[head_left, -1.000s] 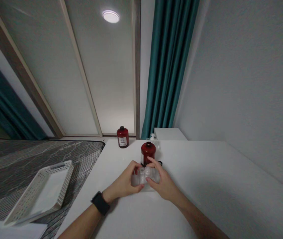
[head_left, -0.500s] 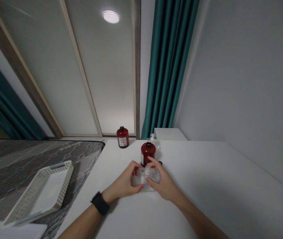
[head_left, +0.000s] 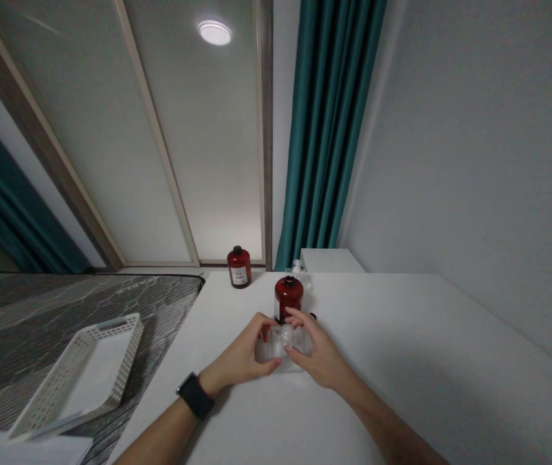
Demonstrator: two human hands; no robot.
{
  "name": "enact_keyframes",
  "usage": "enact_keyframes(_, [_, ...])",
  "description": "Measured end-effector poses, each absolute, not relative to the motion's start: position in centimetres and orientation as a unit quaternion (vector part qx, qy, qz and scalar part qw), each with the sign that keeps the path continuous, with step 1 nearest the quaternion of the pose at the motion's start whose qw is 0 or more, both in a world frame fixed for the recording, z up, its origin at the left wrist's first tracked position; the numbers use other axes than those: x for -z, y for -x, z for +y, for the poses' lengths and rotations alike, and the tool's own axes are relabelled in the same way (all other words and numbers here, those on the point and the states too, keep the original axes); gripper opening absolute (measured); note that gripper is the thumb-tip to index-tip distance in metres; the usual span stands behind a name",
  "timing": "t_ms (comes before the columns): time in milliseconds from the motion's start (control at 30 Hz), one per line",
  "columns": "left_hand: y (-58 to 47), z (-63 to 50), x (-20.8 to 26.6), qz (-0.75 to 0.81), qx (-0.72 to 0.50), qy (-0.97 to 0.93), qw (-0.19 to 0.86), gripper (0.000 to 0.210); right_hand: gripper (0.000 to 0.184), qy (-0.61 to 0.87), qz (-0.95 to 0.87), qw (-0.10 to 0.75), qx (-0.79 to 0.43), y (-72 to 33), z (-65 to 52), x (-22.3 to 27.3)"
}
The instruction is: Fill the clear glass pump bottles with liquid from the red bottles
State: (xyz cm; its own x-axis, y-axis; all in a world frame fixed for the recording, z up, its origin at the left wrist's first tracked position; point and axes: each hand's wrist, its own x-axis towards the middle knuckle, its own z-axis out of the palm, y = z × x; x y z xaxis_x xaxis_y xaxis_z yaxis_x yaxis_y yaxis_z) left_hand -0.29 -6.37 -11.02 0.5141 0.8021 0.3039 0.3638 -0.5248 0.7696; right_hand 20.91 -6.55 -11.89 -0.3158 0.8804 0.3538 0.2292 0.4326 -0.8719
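Note:
On the white table, a group of small clear plastic containers (head_left: 276,349) lies between my hands, and their exact kind is hard to make out. My left hand (head_left: 249,352) curves round their left side, thumb in front and fingers behind. A clear, round-topped piece (head_left: 287,334) stands up from the group, held between the thumb and fingertips of my right hand (head_left: 315,349). Just behind stands an uncapped dark red bottle (head_left: 289,298), partly covered by my right fingers. A small black cap (head_left: 313,316) shows beyond my right knuckles.
Farther back on the white table (head_left: 377,361) is a red bottle with a black cap (head_left: 238,266). A clear pump bottle (head_left: 297,266) stands behind the nearer bottle, near a white box (head_left: 331,260). To the left, lower down, is a white perforated basket (head_left: 130,349).
My right index finger has lowered slightly toward the clear round-topped piece. My left hand and the bottles keep their places.

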Motion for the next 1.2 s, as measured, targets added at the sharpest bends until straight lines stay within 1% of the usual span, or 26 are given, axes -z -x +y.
enact_keyframes(333, [0.42,-6.35,11.16,0.358,-0.338,-0.808,0.323,0.05,0.061,0.387,-0.725,0.42,-0.385,-20.99,-6.8,11.2])
enact_keyframes(433, [0.51,-6.25,11.19,0.358,-0.336,-0.807,0.328,0.05,0.061,0.362,-0.726,0.421,-0.407,-21.14,-6.78,11.11])
enact_keyframes(533, [0.52,-6.24,11.11,0.36,-0.328,-0.809,0.328,0.049,0.057,0.343,-0.718,0.429,-0.428,-21.24,-6.73,11.25])
enact_keyframes(767, [0.34,-6.48,10.92,0.38,-0.311,-0.799,0.347,0.049,0.052,0.362,-0.718,0.437,-0.402,-21.04,-6.74,11.65])
enact_keyframes(1000, [0.56,-6.43,10.88,0.387,-0.3,-0.791,0.366,0.05,0.056,0.325,-0.724,0.416,-0.444,-21.7,-6.53,11.74])
enact_keyframes(1100, [0.47,-6.55,10.99,0.393,-0.3,-0.785,0.373,0.051,0.053,0.324,-0.727,0.426,-0.43,-21.59,-6.51,12.04])
enact_keyframes(1200, [0.24,-6.76,11.0,0.407,-0.299,-0.775,0.38,0.05,0.048,0.357,-0.727,0.429,-0.399,-21.21,-6.75,12.05])
